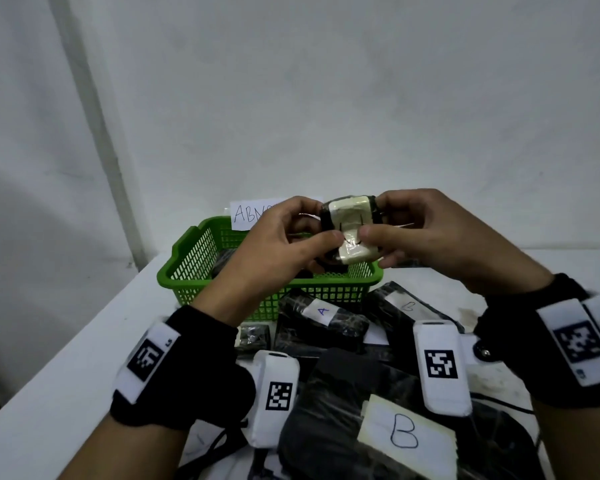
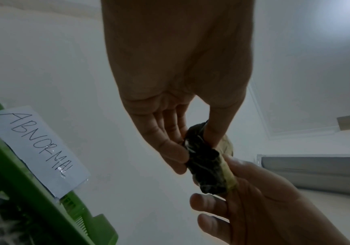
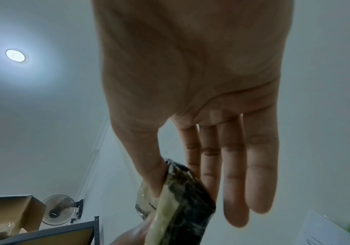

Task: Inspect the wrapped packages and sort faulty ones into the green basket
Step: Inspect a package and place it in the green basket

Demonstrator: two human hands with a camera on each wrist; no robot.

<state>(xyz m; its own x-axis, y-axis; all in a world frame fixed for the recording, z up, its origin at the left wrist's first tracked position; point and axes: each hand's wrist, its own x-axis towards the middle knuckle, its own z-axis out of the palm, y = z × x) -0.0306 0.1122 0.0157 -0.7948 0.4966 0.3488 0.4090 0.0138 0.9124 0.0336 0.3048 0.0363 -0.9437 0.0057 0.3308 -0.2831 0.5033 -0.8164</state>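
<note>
Held package: a small wrapped package [image 1: 350,233], black film with a cream taped face, is held up in the air between both hands, above the near rim of the green basket [image 1: 201,258].
Left hand: the left hand [image 1: 284,240] is closed on the package's left end; the thumb is pressed on the cream face and the fingers are seen behind it in the left wrist view.
Right hand: the right hand [image 1: 430,237] is closed on the package's right end, pinched between thumb and forefinger; in the right wrist view the other fingers [image 3: 260,165] are held nearly straight beside it.
Handling: the package is judged light and fairly firm. The film looks glossy and may slip, and the tape seems loose at its edges. It is best gripped across the short ends, as now, so the faces stay open for inspection.
Basket: directly under and beyond the hands; a paper label [image 2: 41,149] marked ABNORMAL is fixed to its far side, and dark packages already lie inside.
Open room: the air above the basket is free, so a short drop is possible.
Edges: the table edge [image 1: 84,341] lies left of the left wrist; below both wrists more packages are piled, one marked A [image 1: 321,311], one marked B [image 1: 407,434].
</note>
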